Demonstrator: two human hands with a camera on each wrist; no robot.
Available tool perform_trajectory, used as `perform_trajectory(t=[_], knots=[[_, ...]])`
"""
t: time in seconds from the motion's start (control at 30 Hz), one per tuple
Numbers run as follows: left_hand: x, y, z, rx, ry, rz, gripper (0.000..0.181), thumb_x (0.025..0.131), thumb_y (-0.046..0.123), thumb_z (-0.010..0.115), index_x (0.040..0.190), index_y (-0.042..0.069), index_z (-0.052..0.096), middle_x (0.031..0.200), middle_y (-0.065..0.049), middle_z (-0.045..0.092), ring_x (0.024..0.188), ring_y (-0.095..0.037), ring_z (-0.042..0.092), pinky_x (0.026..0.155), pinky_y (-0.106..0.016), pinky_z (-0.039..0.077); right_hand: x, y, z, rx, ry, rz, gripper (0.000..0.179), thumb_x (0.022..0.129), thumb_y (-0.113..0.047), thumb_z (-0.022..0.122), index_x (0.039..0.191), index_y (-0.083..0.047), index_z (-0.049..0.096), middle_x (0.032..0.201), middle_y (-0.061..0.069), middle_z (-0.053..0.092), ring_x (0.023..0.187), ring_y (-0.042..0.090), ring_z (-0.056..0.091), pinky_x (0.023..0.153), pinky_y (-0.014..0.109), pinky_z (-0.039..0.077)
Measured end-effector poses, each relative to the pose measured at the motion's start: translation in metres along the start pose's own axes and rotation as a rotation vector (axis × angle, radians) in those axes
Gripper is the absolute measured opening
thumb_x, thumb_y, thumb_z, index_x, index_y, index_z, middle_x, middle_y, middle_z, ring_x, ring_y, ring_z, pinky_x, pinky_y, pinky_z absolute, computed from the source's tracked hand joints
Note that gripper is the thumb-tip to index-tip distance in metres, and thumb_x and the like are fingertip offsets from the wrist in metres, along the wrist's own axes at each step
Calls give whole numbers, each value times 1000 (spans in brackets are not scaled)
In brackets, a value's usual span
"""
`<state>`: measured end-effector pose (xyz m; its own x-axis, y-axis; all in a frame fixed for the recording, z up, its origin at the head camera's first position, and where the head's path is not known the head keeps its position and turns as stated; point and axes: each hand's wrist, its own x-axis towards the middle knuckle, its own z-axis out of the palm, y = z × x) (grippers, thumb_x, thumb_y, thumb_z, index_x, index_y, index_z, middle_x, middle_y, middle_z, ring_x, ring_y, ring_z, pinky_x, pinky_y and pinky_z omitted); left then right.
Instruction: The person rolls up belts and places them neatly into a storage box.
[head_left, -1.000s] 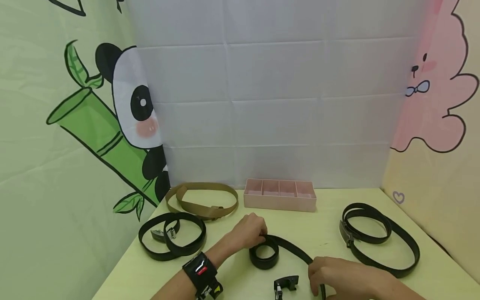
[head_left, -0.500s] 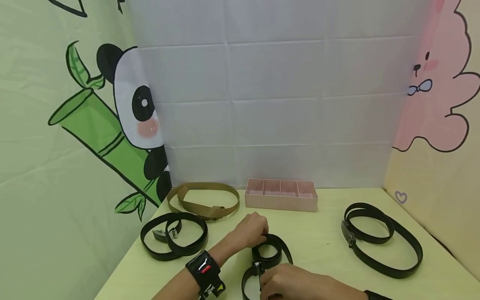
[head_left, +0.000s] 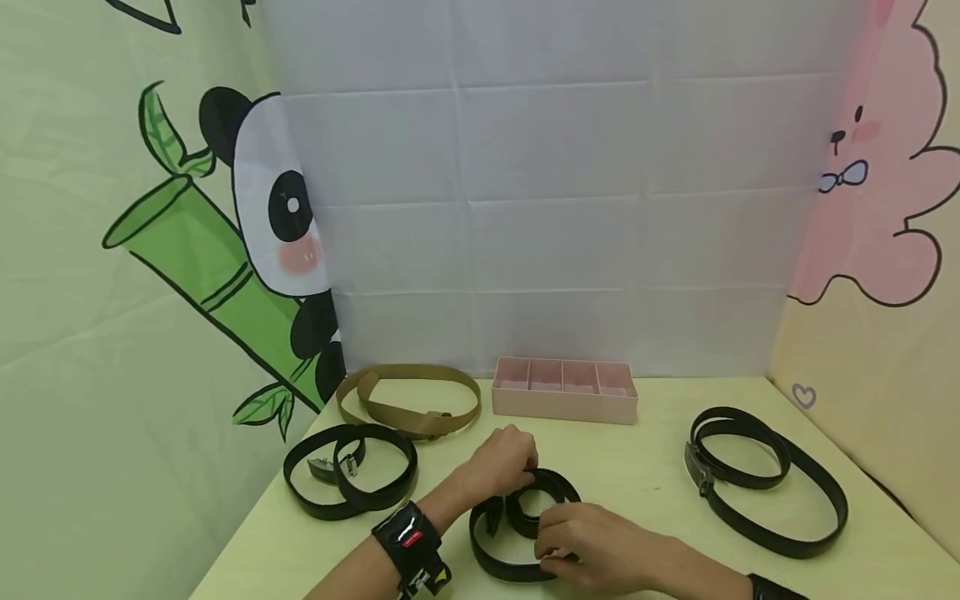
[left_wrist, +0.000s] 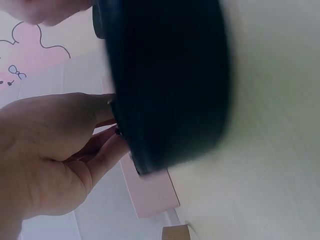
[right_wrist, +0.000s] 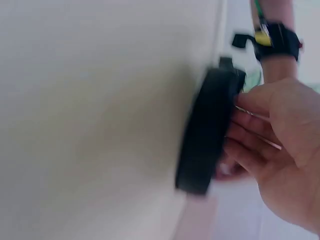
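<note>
A black belt [head_left: 510,572] stands on its edge between my hands, part of it wound into a small tight coil and the rest bent into a wider loop in front. My left hand [head_left: 498,462] pinches the top of the coil with thumb and fingers; in the left wrist view the dark, blurred belt [left_wrist: 170,85] fills the middle beside the left fingertips. On the loop's right side, my right hand [head_left: 600,546] holds the belt with curled fingers. The right wrist view has the belt's band [right_wrist: 207,135] up against those fingertips. The right hand hides part of the coil and loop.
A pink box with compartments [head_left: 564,407] stands at the back of the pale yellow table [head_left: 637,467]. Behind my left arm lie an olive belt [head_left: 397,415] and another coiled black belt [head_left: 375,502]. A third black belt [head_left: 806,546] lies at the right.
My right hand has come in from the right with the belt's free length, bending it round into a loop before the coil. The buckle end moved leftward. The left hand stays at the coil.
</note>
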<state>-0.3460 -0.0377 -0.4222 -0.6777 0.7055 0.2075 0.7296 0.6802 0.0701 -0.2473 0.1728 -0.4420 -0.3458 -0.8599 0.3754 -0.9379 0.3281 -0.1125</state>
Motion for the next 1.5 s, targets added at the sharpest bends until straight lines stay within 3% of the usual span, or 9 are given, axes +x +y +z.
perform_trajectory(t=[0.13, 0.23, 0.4, 0.7, 0.9, 1.0, 1.13, 1.3, 1.5], knots=[[0, -1, 1, -8, -12, -14, 26, 94, 6, 87, 70, 15, 82, 59, 11, 61, 54, 0, 45, 54, -15, 35, -20, 21, -20, -114, -14, 41, 34, 90, 12, 82, 108, -17, 83, 117, -5, 75, 108, 6, 71, 92, 22, 61], [0, -1, 1, -9, -17, -18, 16, 94, 8, 89, 79, 15, 88, 71, 7, 77, 61, -1, 61, 59, -15, 45, -29, 34, -25, -203, -32, 40, 30, 87, 1, 93, 107, -20, 84, 120, -4, 76, 113, 12, 73, 94, 28, 63], [0, 0, 1, -35, -19, -11, 9, 94, 9, 90, 87, 15, 91, 80, 5, 83, 69, -4, 71, 64, -17, 52, -34, 40, -15, -239, 28, -41, 19, 86, -15, 98, 100, -22, 86, 111, -6, 78, 107, 7, 74, 91, 21, 61], [0, 16, 6, -89, -1, -1, 13, 95, 12, 90, 83, 16, 90, 74, 7, 80, 59, 3, 61, 58, -10, 45, -26, 17, -1, -184, 109, -36, 16, 92, -12, 94, 97, -23, 84, 101, -12, 74, 94, -3, 65, 84, 12, 53], [0, 16, 6, -95, -1, 12, 9, 96, 14, 90, 87, 16, 90, 78, 6, 82, 64, 3, 64, 61, -10, 47, -29, 30, -23, 77, 147, 155, 10, 99, -10, 87, 102, -19, 82, 100, -11, 78, 93, 0, 70, 81, 23, 61], [0, 17, 8, -110, 0, 30, 8, 96, 14, 91, 88, 16, 90, 80, 7, 83, 66, 4, 65, 63, -9, 47, -27, 42, -31, 116, 163, 334, 5, 100, -12, 86, 102, -15, 82, 97, -8, 80, 88, -1, 70, 78, 31, 64], [2, 19, 11, -144, 6, 62, 8, 95, 14, 91, 88, 17, 90, 81, 7, 84, 68, 6, 65, 64, -8, 46, -20, 56, -31, 181, 95, 490, 15, 99, -20, 87, 106, -7, 83, 99, 1, 82, 87, 1, 69, 76, 29, 61], [4, 22, 13, -171, 29, 82, 7, 94, 13, 93, 89, 17, 91, 82, 8, 85, 71, 7, 68, 67, -6, 47, -7, 67, -20, 253, 21, 521, 9, 96, -15, 86, 101, -8, 84, 90, -3, 80, 79, -2, 64, 72, 23, 55], [5, 18, 16, -195, 41, 70, 2, 94, 15, 92, 94, 18, 92, 86, 7, 86, 73, 8, 71, 68, -5, 48, 3, 68, -12, 248, 41, 530, 11, 93, -4, 84, 86, -12, 79, 78, -8, 75, 69, -6, 59, 65, 20, 53]])
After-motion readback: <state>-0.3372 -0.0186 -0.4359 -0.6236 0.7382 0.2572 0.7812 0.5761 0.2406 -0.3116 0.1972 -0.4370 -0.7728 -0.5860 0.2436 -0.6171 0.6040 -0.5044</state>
